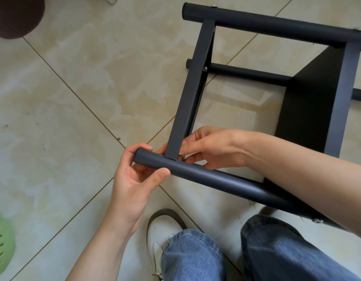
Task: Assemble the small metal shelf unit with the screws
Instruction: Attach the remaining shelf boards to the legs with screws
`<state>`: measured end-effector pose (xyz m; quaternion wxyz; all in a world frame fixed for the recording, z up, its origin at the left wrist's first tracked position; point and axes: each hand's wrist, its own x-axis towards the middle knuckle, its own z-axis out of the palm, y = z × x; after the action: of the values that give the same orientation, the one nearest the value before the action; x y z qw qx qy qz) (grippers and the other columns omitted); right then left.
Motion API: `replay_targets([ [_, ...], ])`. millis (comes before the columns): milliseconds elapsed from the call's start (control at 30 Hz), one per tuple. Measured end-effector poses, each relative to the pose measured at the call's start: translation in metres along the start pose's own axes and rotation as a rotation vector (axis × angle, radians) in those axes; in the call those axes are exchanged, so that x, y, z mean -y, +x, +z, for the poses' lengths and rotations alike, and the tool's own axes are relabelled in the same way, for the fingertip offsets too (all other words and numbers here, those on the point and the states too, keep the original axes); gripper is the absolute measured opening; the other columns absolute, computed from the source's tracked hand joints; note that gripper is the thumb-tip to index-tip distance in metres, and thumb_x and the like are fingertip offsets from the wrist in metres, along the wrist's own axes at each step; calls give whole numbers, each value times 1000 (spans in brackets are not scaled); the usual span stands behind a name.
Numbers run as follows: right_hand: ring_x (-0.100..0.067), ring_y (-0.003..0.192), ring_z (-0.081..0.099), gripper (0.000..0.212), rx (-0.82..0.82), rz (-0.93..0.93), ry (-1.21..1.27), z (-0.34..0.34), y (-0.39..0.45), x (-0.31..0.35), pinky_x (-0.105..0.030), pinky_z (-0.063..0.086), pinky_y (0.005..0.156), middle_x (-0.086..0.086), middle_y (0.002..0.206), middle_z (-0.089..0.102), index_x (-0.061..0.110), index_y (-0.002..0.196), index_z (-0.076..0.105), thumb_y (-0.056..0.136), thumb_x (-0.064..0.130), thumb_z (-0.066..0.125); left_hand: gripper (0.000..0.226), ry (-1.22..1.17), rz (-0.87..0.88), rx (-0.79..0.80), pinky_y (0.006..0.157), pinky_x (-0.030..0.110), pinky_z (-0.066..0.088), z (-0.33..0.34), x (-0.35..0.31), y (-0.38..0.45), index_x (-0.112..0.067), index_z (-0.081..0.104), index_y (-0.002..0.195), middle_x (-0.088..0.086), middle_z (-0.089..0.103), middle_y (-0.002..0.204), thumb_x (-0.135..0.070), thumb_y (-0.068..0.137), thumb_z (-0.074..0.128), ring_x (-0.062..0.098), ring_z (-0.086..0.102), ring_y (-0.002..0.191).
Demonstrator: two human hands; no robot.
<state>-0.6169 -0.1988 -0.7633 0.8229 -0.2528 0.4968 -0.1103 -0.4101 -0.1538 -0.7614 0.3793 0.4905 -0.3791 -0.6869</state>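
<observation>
1. The shelf (309, 94) lies on its side on the floor (74, 98), beyond my knees.
2. My left hand (135, 179) curls round the near tube (195, 173) end.
3. My right hand (208, 148) pinches at the rail (187, 98) joint; I'd keep the holes aligned before threading a screw.

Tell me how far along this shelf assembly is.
Mostly framed. Done: screws show on the far tube and the crossbar. In hand: left hand grips the near tube end; right hand works its fingers at the crossbar joint, screw hidden. Left: tightening that joint; anything else is out of view.
</observation>
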Motion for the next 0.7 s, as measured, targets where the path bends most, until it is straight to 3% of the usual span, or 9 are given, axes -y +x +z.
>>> replay_targets([
  [200, -21, 92, 56, 38, -10, 18, -12, 3, 4, -3, -36, 48, 90, -7, 96, 64, 2, 122, 67, 94, 28, 65, 55, 10, 5, -4, 83, 21, 54, 0, 1, 1, -35, 64, 103, 3, 75, 107, -38, 58, 96, 15, 71, 100],
  [300, -21, 93, 57, 45, 0, 13, 1, 5, 7, -6, -38, 49, 96, -9, 102, 63, 3, 126, 65, 93, 33, 66, 55, 8, 4, -5, 84, 21, 54, 1, 0, 1, -35, 64, 102, 3, 75, 107, -39, 58, 96, 15, 71, 102],
  [367, -18, 90, 58, 46, 7, 16, 16, 4, 7, -7, -34, 49, 90, -6, 99, 64, 4, 125, 65, 91, 36, 66, 54, 7, 4, -5, 84, 21, 54, 1, 0, 1, -35, 64, 102, 4, 75, 108, -37, 58, 96, 15, 71, 102],
  [433, -16, 86, 59, 39, 25, 29, 25, -1, 5, -6, -31, 48, 84, -2, 91, 66, 5, 117, 70, 92, 34, 67, 52, 14, 8, -16, 83, 21, 54, 1, 0, 1, -35, 64, 102, 3, 75, 106, -27, 61, 94, 15, 71, 100],
  [533, -16, 83, 60, 20, 27, 38, 2, -3, 2, -5, -31, 50, 81, -1, 83, 67, 13, 82, 75, 93, 27, 66, 49, 35, 14, -28, 82, 20, 54, 0, 2, 0, -30, 59, 104, 1, 76, 102, -5, 69, 83, 13, 71, 98],
  [567, -15, 81, 60, 19, 25, 40, 6, -2, 1, -5, -31, 50, 80, 0, 80, 67, 14, 81, 74, 93, 27, 65, 48, 37, 12, -28, 82, 20, 55, 0, 2, 0, -28, 58, 105, 1, 76, 102, -3, 70, 79, 13, 71, 97],
  [700, -15, 79, 60, 31, 9, 44, 11, 3, 2, -5, -30, 49, 77, 0, 83, 65, 8, 109, 73, 91, 32, 67, 50, 37, 18, -29, 81, 20, 55, 0, 2, 0, -27, 58, 106, 1, 76, 102, -7, 68, 83, 13, 71, 98],
])
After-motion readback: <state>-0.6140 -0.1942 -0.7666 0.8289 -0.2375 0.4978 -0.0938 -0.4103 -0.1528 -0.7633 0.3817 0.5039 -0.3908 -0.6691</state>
